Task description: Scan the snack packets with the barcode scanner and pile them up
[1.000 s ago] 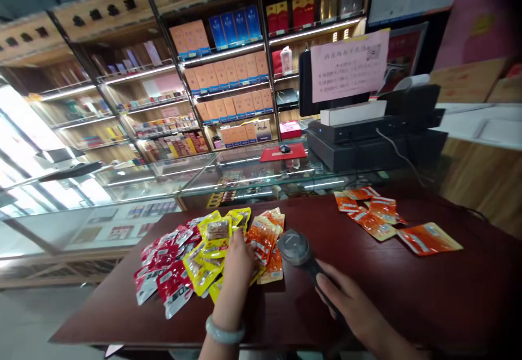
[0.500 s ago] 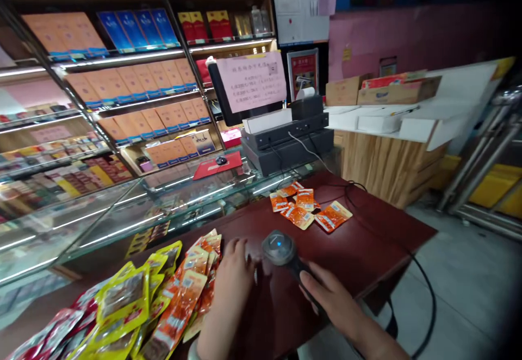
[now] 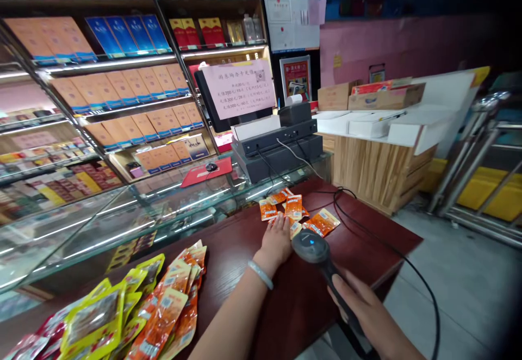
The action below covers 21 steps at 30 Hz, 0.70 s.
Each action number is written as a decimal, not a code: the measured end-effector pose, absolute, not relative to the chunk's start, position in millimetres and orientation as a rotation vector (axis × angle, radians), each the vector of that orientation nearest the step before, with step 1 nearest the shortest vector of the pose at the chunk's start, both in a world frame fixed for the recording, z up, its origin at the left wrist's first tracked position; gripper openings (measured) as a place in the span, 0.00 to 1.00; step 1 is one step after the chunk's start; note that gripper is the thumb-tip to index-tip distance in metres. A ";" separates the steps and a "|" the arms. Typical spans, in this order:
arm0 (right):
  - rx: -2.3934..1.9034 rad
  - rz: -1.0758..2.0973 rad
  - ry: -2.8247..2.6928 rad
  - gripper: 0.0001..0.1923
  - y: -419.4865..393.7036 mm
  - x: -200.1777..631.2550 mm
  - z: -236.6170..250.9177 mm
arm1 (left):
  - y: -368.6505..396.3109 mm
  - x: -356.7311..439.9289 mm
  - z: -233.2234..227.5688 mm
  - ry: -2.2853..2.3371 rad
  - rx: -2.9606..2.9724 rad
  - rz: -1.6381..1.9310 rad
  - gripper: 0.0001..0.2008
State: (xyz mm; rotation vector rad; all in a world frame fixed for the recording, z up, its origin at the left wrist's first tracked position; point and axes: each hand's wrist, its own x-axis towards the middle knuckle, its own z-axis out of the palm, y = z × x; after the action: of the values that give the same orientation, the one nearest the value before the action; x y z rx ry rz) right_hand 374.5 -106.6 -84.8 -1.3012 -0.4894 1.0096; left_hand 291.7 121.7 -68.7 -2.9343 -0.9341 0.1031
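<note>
My left hand, with a pale bangle at the wrist, reaches over the dark red table. Its outstretched fingers lie on one of the small orange snack packets, partly covering it. Closed around the handle of a barcode scanner is my right hand. The scanner's head, showing a blue light, is just right of my left hand. Another orange packet lies beyond the scanner head. At the lower left, a row of orange packets overlaps yellow snack bags and dark red bags.
A black cable loops across the table and off its right edge. Behind stand a glass counter, a monitor with a pink notice and a cash drawer. Metal railings stand at the right.
My left hand has moved from beside the orange row, forward and right, onto the farther packets. The scanner in my right hand has shifted right. The camera view has shifted slightly.
</note>
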 end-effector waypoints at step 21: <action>-1.342 1.120 -0.456 0.23 -113.1 334.7 -86.5 | 90.5 166.1 -42.9 -1.536 -2.837 -0.005 0.30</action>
State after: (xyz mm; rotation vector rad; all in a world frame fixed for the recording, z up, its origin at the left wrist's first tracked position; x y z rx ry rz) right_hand 334.7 -113.1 -86.5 -1.3421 -0.4557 1.1198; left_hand 166.1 90.5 -42.9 -2.8368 -1.5360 -0.0049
